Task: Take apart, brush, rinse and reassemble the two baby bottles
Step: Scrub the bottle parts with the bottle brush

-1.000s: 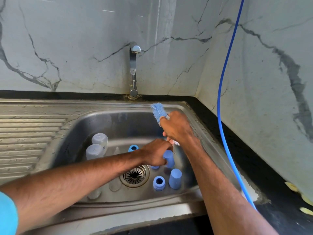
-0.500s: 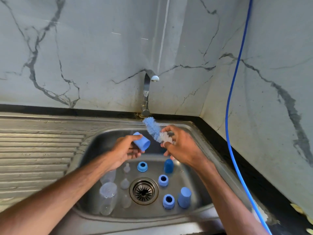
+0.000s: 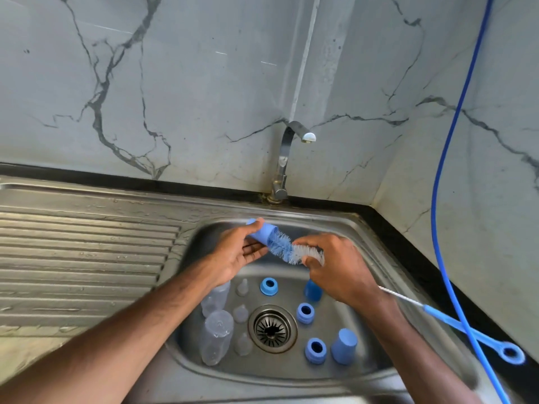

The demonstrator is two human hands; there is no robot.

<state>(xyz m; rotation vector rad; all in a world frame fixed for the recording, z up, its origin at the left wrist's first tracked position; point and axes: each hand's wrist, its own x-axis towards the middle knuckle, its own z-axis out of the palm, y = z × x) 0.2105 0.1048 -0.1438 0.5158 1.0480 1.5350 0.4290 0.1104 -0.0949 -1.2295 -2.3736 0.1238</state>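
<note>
Baby bottles (image 3: 217,336): two clear bodies, taken apart, lie in the left part of the sink's basin. One is near the front edge, the other just behind it and partly under my left forearm.
Sink (image 3: 291,377): steel, with a ribbed drainboard (image 3: 87,258) to the left of the basin and the drain (image 3: 272,328) in the middle of the basin floor.
Left hand (image 3: 239,252): my fingers and thumb are curled round a blue cap (image 3: 261,231), held above the basin near its back edge, open mouth turned towards my right hand.
Bottle brush (image 3: 281,247): the bristle head is blue at the tip and white further back. The blue tip meets the mouth of the cap, but I cannot tell how far it goes in.
Right hand (image 3: 335,266): my fingers are curled tight on the brush at its white bristles.
Brush handle (image 3: 466,330): the wire stem runs out from under my right wrist and over the sink's right edge. The blue handle and its ring end hang above the black counter.
Teats (image 3: 240,313): three clear ones sit in a line from back to front, between the bottles and the drain.
Collars (image 3: 305,312): three blue rings stand on the basin floor, one behind the drain and two to its right.
Other caps (image 3: 344,345): one stands in the front right corner of the basin beside a collar. Another is further back, partly hidden under my right hand.
Tap (image 3: 284,158): it stands at the sink's back edge.
Blue hose (image 3: 446,199): it hangs down the right wall and crosses the brush handle.
</note>
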